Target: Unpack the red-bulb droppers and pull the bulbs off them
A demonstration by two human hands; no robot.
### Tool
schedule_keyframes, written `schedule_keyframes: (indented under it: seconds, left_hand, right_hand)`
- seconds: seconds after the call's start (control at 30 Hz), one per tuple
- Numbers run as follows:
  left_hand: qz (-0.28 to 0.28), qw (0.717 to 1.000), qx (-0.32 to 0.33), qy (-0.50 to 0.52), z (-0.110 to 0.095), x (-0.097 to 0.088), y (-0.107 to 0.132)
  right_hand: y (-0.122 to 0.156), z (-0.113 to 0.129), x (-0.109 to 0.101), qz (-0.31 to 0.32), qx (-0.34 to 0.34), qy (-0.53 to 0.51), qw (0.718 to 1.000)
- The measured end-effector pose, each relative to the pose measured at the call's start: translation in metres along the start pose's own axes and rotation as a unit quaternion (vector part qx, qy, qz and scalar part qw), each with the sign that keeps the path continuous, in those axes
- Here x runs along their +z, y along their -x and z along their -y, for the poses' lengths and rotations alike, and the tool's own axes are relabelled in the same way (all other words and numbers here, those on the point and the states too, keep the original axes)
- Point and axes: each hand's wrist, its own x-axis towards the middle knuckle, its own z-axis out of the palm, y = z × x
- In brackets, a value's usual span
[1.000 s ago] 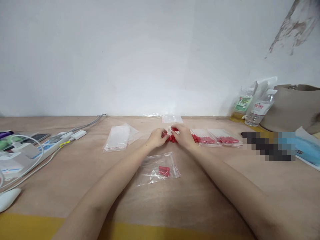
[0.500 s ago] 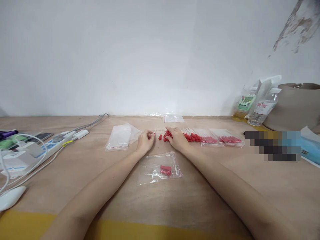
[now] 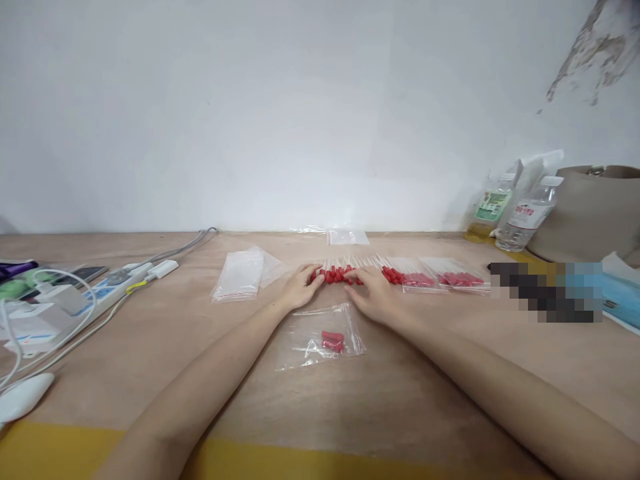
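A row of thin white sticks with red tips [image 3: 336, 273] lies on the wooden table [image 3: 150, 347] in front of me. My left hand [image 3: 301, 288] rests flat with its fingers stretched to the left end of the red tips. My right hand [image 3: 374, 292] lies flat too, fingertips touching the tips from the right. Neither hand holds anything. Just below my hands lies a clear zip bag [image 3: 320, 337] with a few red pieces inside.
Filled bags of red-tipped sticks [image 3: 435, 277] lie to the right, a stack of flat clear bags [image 3: 240, 273] to the left, another bag [image 3: 347, 236] by the wall. A power strip with cables [image 3: 107, 288] and a white mouse [image 3: 20, 395] sit far left. Two bottles [image 3: 505, 207] stand far right.
The sticks were bunched between both hands, then spread along the table. My hands have now flattened, fingertips pushing the red tips into a line.
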Motion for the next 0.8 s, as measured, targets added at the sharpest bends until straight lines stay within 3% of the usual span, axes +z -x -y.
schedule_keyframes:
  seconds: [0.13,0.23,0.37,0.5,0.57,0.67,0.8]
  left_hand:
    - [0.008,1.0,0.003,-0.027,0.003,0.003,-0.001]
    - [-0.019,0.999,0.02,-0.029,0.0,0.003,0.003]
    - [-0.051,0.996,0.075,-0.016,-0.023,-0.016,0.025]
    - [0.155,0.973,0.167,0.036,-0.051,-0.043,0.063]
    - [0.21,0.961,0.178,0.026,-0.057,-0.049,0.079]
    - [0.205,0.967,0.151,0.01,-0.057,-0.045,0.092]
    - [0.165,0.977,0.131,0.03,-0.054,-0.034,0.091]
  right_hand:
    - [0.035,0.004,-0.016,0.021,0.021,-0.029,0.999]
    - [0.049,0.005,-0.017,0.063,0.032,-0.058,0.996]
    - [0.049,0.011,-0.016,0.139,0.009,-0.064,0.988]
    - [0.045,0.017,-0.017,0.162,-0.018,-0.086,0.983]
    - [0.044,0.021,-0.017,0.166,-0.029,-0.106,0.98]
    - [0.041,0.027,-0.016,0.194,-0.05,-0.164,0.966]
    - [0.038,0.035,-0.012,0.225,-0.041,-0.248,0.941]
